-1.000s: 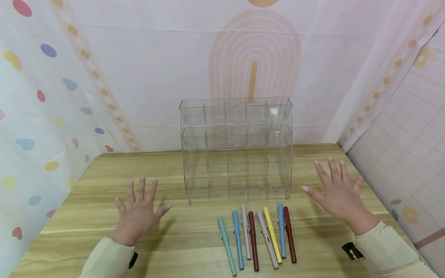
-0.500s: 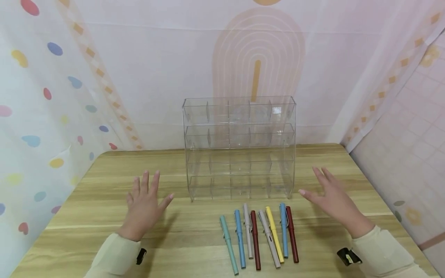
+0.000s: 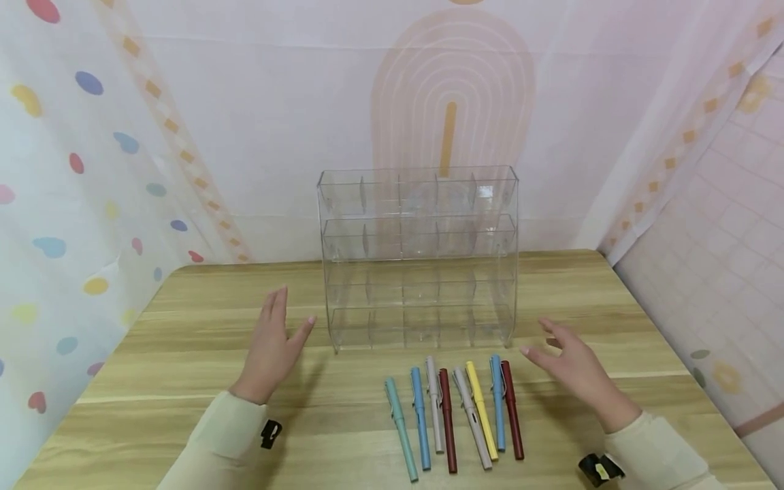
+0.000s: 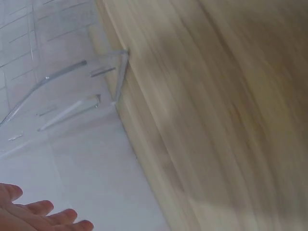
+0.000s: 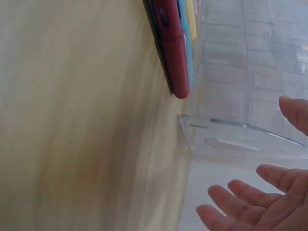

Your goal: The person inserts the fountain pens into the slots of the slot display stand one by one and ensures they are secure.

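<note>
A clear plastic display rack [image 3: 419, 272] with tiered, divided compartments stands upright at the middle of the table. In front of it lie several clipped pens, among them a green pen [image 3: 401, 430], a yellow pen [image 3: 482, 412] and a dark red pen [image 3: 513, 412]. To the rack's left, my left hand [image 3: 271, 350] hovers with fingers extended and thumb apart, holding nothing. My right hand [image 3: 578, 371] is raised right of the rack, fingers loosely bent and nothing in them. The right wrist view shows its spread fingers [image 5: 250, 202] beside the rack's side panel, apart from it.
The wood-grain table [image 3: 184, 327] runs back to a patterned curtain [image 3: 275, 136] close behind the rack. More patterned cloth [image 3: 704, 272] hangs along the right side. Black straps [image 3: 600, 469] hang at both wrists.
Both hands have moved inward toward the rack's sides, and their spread fingers have drawn closer together. The pens and rack stay where they were; the head view has shifted slightly.
</note>
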`<act>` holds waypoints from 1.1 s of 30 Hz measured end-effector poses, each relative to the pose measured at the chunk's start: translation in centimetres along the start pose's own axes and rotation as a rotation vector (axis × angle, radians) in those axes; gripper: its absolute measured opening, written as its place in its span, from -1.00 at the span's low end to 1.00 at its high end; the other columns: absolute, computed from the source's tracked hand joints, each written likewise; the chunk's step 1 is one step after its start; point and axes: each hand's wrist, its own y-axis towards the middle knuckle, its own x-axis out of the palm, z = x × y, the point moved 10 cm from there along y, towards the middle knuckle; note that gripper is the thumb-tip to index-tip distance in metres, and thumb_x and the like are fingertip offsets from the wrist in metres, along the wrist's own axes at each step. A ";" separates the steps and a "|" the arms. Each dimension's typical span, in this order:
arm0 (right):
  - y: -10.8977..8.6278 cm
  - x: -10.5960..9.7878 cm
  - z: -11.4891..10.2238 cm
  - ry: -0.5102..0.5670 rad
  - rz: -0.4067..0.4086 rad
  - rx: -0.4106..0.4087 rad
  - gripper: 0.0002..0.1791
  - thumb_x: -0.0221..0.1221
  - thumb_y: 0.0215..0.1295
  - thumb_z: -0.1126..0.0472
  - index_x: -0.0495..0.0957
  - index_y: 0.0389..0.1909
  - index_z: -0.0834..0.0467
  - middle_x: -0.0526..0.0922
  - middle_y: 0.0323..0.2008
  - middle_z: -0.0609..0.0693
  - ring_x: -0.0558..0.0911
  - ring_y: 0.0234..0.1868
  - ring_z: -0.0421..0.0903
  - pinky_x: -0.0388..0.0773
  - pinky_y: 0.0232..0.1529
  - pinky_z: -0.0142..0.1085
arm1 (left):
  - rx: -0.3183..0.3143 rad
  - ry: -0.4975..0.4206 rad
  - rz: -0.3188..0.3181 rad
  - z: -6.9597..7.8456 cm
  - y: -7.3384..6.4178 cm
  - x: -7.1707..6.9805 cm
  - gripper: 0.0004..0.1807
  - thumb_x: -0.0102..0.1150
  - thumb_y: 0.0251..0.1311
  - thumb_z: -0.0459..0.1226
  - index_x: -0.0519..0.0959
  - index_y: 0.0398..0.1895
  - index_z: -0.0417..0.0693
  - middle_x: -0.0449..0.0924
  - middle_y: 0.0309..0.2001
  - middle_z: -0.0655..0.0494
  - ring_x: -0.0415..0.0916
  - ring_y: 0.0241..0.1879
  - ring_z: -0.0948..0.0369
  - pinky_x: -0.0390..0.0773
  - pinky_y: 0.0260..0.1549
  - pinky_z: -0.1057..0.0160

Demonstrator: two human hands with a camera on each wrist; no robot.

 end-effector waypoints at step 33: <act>0.6 5.1 0.2 0.106 -0.112 0.025 -0.44 0.28 0.17 0.29 0.41 0.15 0.46 0.55 0.00 0.33 0.54 0.03 0.26 0.58 -0.12 -0.05 | -0.096 -0.416 0.018 2.7 5.0 1.7 -0.32 -0.16 0.47 -0.02 0.04 0.49 -0.19 0.09 0.45 -0.22 0.13 0.39 -0.11 0.17 0.33 -0.07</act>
